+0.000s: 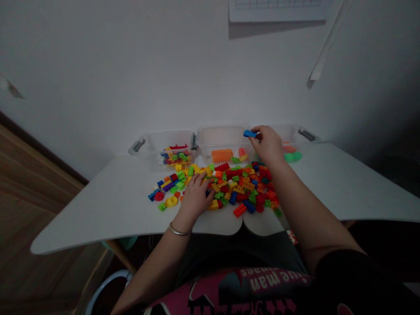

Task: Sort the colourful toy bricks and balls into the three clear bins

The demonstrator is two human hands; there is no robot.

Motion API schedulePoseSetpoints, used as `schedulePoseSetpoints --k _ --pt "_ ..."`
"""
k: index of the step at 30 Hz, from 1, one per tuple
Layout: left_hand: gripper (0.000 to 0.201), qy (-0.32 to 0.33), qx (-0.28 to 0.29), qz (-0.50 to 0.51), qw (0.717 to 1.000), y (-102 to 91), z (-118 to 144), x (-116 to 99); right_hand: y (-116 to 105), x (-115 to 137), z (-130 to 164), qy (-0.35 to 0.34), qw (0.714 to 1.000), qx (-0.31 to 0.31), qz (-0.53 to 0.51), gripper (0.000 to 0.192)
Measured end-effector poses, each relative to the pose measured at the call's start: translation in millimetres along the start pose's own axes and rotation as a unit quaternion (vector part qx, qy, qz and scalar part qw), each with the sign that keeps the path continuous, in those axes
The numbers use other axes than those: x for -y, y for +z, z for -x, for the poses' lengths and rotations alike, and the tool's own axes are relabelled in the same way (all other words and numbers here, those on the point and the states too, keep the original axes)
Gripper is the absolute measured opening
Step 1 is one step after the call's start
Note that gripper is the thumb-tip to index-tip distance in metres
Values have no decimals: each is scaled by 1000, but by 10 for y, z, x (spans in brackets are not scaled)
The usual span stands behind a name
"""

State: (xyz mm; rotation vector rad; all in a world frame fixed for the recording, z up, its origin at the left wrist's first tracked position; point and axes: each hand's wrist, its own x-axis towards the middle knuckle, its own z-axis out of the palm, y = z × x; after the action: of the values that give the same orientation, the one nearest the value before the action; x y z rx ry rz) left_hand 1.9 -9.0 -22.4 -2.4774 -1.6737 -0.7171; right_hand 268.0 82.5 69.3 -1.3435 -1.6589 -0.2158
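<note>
My right hand (267,142) pinches a blue building block (249,133) between thumb and fingertips. It holds the block up at the right part of the middle clear plastic bin (223,134), above the table. My left hand (196,197) rests on the left part of a pile of colourful building blocks (241,187), fingers spread and pointing away from me. A dark blue piece (208,191) shows between its thumb and index finger; whether they touch it I cannot tell. Inside the middle bin lie an orange piece (222,155) and a red-and-yellow piece (243,154).
A left clear bin (151,144) holds mixed small pieces (177,156). The right clear bin (290,131), partly behind my forearm, has green round pieces (293,156). All stand against the wall on the white table (114,201), whose front edge has a curved notch.
</note>
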Motion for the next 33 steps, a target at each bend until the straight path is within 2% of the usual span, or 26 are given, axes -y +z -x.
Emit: schedulePoseSetpoints --k 5,9,11,14,17,21,24,29,31,33 --pt "34 2 0 0 1000 4 -6 5 160 -31 -49 -40 993 87 62 35" --pt "35 -8 12 0 1000 -5 -10 -3 217 25 -52 -36 983 154 96 37" --pt "35 -10 14 -1 1000 -7 -10 -5 216 56 -35 -30 977 174 122 36" --pt "35 -9 10 0 1000 -4 -5 -2 207 66 1 -55 967 186 165 40" --pt "35 -6 7 2 1000 1 0 2 213 21 9 -90 966 188 155 43" --pt "36 -8 8 3 1000 1 -3 1 220 -56 -8 -93 975 188 68 36" --pt "36 -10 12 4 1000 0 -10 3 153 -56 47 -72 988 139 12 31" --pt "37 -4 14 5 1000 5 -12 12 -91 57 323 -66 995 41 -54 25" --pt "36 0 8 4 1000 6 -11 13 -161 102 457 -71 994 41 -69 22" --pt "36 2 5 3 1000 5 -11 11 -187 132 582 -89 991 70 -73 19"
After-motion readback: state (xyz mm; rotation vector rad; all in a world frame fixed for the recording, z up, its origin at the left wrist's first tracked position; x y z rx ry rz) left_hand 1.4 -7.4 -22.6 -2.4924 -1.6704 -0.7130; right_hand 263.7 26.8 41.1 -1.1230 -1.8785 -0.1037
